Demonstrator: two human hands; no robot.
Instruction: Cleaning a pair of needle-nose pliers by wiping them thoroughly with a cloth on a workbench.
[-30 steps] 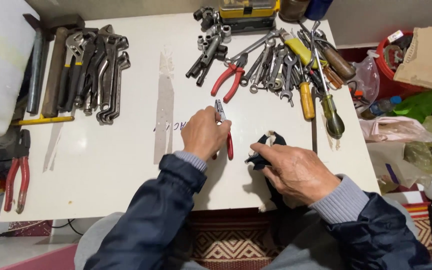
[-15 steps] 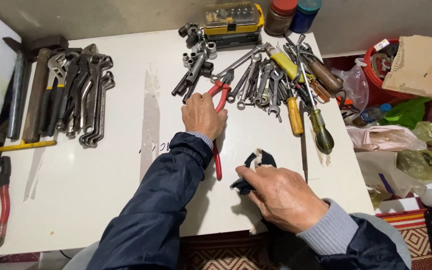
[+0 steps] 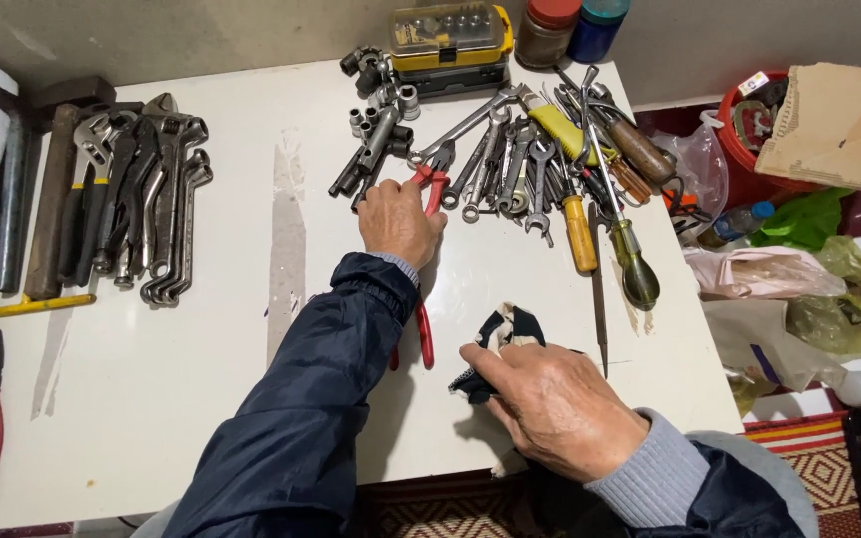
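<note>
A white counter [image 3: 201, 399] stands against a grey wall, with a patterned rug and red-and-white floor tiles beyond its edge. Landmark: the yellow bit case [image 3: 447, 35] at the counter's far edge. Just in front of the case lies a heap of sockets [image 3: 376, 120], and beside them, toward the near-right, a pile of wrenches and screwdrivers [image 3: 550, 159]. Far to the case's left lies a row of dark pliers and spanners [image 3: 142, 199]. Off to the case's right, past the counter, plastic bags [image 3: 799, 289] and a red bucket [image 3: 749, 149] crowd the floor.

The left hand [image 3: 398, 221] — well in front of the case — is curled over red-handled pliers [image 3: 429, 184] at the edge of the wrench pile; their handles are mostly hidden. A second pair of red-handled pliers [image 3: 423, 334] lies nearer, partly under the sleeve. The right hand [image 3: 550, 408], nearest the counter's front edge, is pinched on a dark rag [image 3: 500, 334].
</note>
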